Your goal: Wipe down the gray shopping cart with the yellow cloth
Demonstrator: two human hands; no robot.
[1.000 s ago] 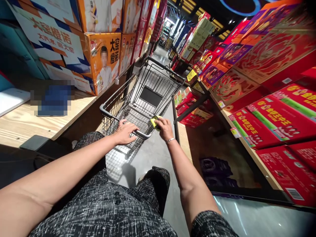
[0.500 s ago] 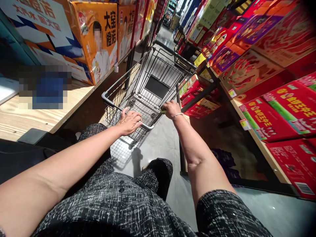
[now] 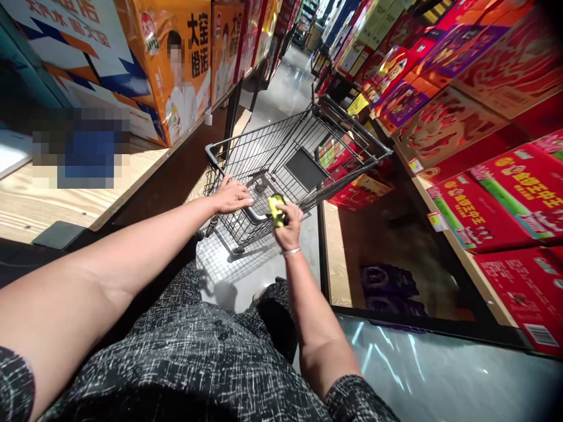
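A wire shopping cart [image 3: 268, 132] stands in the aisle before me, one end close to my legs. My left hand [image 3: 229, 194] grips the grey rim at that near end, fingers curled over it. Just right of the rim, my right hand [image 3: 289, 221] is closed around a small yellow-green and black object [image 3: 277, 210]; its kind cannot be made out. That hand wears a bracelet at the wrist. Inside the cart's basket, a dark panel [image 3: 305, 169] hangs on the far wire wall.
Orange drink cartons [image 3: 180, 76] stand on a wooden shelf [image 3: 132, 199] at left. Red gift boxes [image 3: 492, 205] fill the right-hand shelf. Purple packs [image 3: 389, 281] lie low beneath it. A tiled aisle floor [image 3: 292, 76] runs on beyond the cart.
The cart has swung, its far end shifting right towards the shelf. My right hand has moved left and down, bringing the yellow-green object into clearer view. The left hand stays on the rim.
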